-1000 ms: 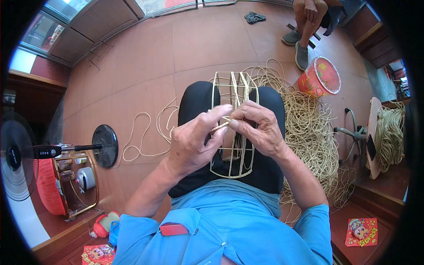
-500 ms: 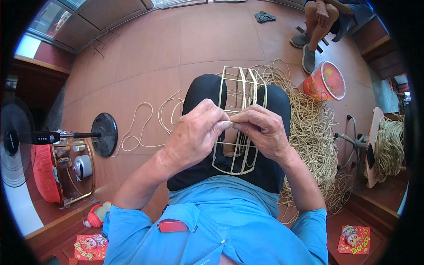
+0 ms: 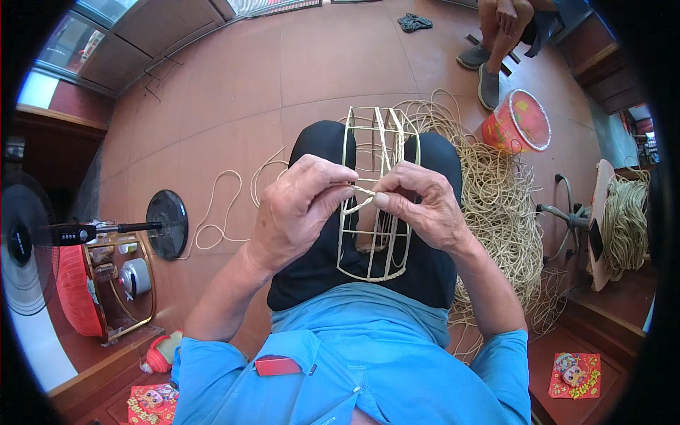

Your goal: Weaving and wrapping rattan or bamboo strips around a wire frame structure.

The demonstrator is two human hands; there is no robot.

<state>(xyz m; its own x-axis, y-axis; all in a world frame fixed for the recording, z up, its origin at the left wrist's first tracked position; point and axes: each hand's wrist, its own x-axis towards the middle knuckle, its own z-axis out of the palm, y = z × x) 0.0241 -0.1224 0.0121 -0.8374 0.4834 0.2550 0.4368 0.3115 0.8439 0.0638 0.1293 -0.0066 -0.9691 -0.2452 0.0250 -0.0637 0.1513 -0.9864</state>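
A light frame (image 3: 368, 274) of thin bars, partly wrapped in pale cord, rests across my lap between my knees. Above its middle, my left hand (image 3: 301, 205) pinches a pale twisted cord (image 3: 363, 200) between thumb and forefinger. My right hand (image 3: 423, 204) grips the same cord at the other side, thumb pressed against the forefinger. A short loop of it shows between the two hands. Part of the frame lies hidden behind my fingers.
A large heap of loose cord (image 3: 499, 212) covers the floor at right, beside a red bucket (image 3: 516, 122). More cord (image 3: 627, 223) hangs from a board at far right. A standing fan (image 3: 168, 223) is at left. Another person's shoes (image 3: 489, 86) are at the far right.
My hands have drawn slightly apart, so a loop of cord now shows between them. The left hand has shifted a little left. The view has tilted slightly.
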